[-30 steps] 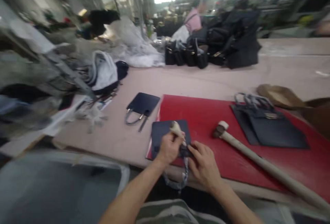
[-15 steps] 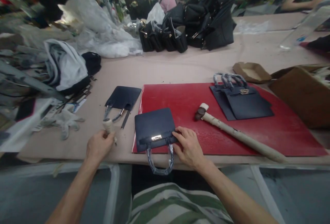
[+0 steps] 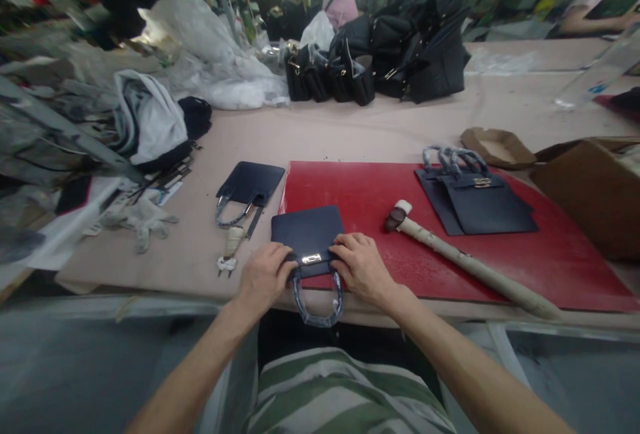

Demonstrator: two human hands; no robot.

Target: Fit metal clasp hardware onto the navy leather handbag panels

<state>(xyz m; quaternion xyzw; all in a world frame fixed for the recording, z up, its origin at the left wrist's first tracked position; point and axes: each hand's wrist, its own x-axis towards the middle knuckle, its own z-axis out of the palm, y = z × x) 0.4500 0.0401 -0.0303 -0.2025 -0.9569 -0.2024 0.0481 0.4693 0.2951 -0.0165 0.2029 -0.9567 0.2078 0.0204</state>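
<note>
In the head view, my left hand (image 3: 265, 275) and right hand (image 3: 363, 266) are holding the navy panel (image 3: 307, 229), each grip narrow at its left and right edges. It is lying between them on the red mat (image 3: 350, 184), reaching farther off, its handle (image 3: 323, 321) pointing near.

leather-like panel (image 3: 306, 229), smooth and matt, with shiny metal clasp (image 3: 311, 259) and glossy plastic-wrapped handle (image 3: 320, 321); mat (image 3: 345, 184), smooth with faint sheen; hammer shaft (image 3: 470, 263), dull and wood-like.
</note>
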